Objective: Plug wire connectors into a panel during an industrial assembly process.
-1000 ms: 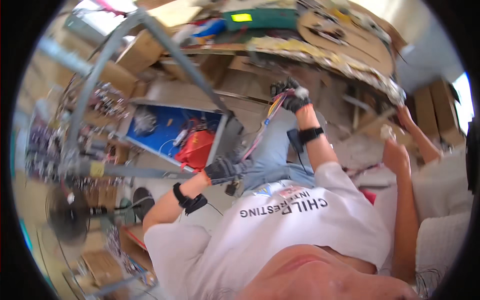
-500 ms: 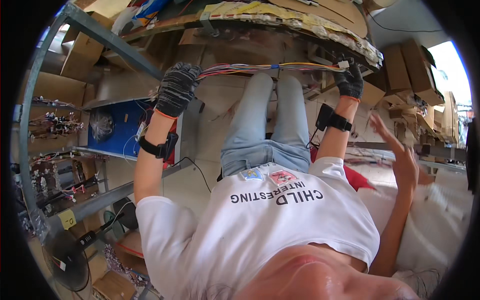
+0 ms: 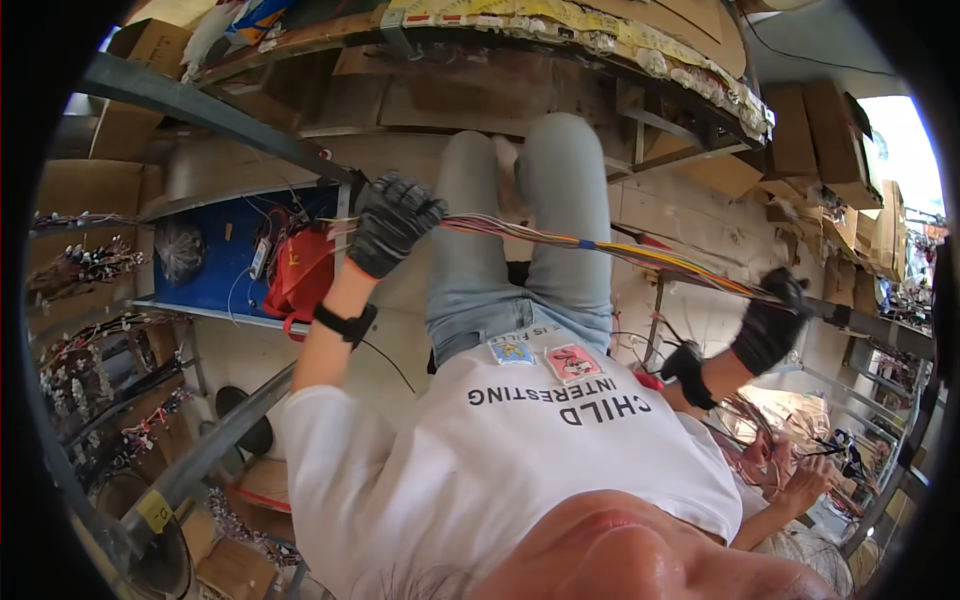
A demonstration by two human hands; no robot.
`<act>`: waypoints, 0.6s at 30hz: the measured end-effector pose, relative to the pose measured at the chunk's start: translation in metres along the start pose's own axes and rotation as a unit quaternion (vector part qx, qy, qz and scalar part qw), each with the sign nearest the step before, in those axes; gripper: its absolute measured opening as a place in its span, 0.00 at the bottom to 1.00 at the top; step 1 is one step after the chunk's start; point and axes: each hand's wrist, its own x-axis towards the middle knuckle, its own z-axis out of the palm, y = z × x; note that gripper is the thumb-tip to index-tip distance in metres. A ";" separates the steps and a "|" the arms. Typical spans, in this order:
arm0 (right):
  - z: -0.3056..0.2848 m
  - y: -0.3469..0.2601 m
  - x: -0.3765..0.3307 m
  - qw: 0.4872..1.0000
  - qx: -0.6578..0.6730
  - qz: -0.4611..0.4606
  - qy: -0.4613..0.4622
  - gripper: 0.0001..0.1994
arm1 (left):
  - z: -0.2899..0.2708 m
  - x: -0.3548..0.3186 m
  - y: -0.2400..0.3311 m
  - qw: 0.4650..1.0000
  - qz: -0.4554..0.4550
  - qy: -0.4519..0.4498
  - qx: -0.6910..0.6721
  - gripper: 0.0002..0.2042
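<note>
While both gloved hands stay apart | left hand closed on wire bundle | right hand closed on far end | I judge: stretched taut to straighten strands.

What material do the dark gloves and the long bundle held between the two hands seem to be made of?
Gloves, left hand and right hand: probably knitted fabric with a matte, rubbery coating, judging by the ribbed look. Bundle: many thin strands in glossy coloured sheaths, likely plastic-insulated wires.
</note>
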 end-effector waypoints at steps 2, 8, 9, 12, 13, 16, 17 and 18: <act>0.057 0.020 -0.014 0.996 0.073 -0.007 0.055 0.05 | 0.011 -0.003 0.007 0.999 0.001 0.038 0.015 0.12; 0.060 -0.009 -0.017 0.990 0.022 -0.132 0.045 0.07 | 0.033 -0.017 0.023 0.988 -0.015 0.147 0.047 0.14; 0.074 -0.002 -0.019 0.988 0.011 -0.156 0.017 0.06 | 0.035 -0.014 0.025 0.987 -0.016 0.155 0.042 0.14; 0.079 -0.039 -0.019 0.968 -0.092 -0.229 -0.051 0.05 | 0.030 -0.002 0.019 0.988 -0.017 0.149 0.031 0.14; 0.078 -0.055 -0.012 0.926 -0.294 -0.238 -0.007 0.06 | 0.032 -0.002 0.015 0.989 -0.020 0.146 0.030 0.14; 0.025 -0.105 0.014 0.910 -0.357 -0.170 0.122 0.07 | 0.049 -0.010 0.007 0.971 -0.087 0.220 0.037 0.16; -0.018 -0.124 0.019 0.949 -0.216 -0.105 0.206 0.11 | 0.070 -0.025 0.014 0.971 -0.091 0.218 0.039 0.16; -0.075 -0.145 0.018 0.961 -0.069 0.012 0.268 0.15 | 0.089 -0.047 0.027 0.969 -0.219 0.108 -0.033 0.18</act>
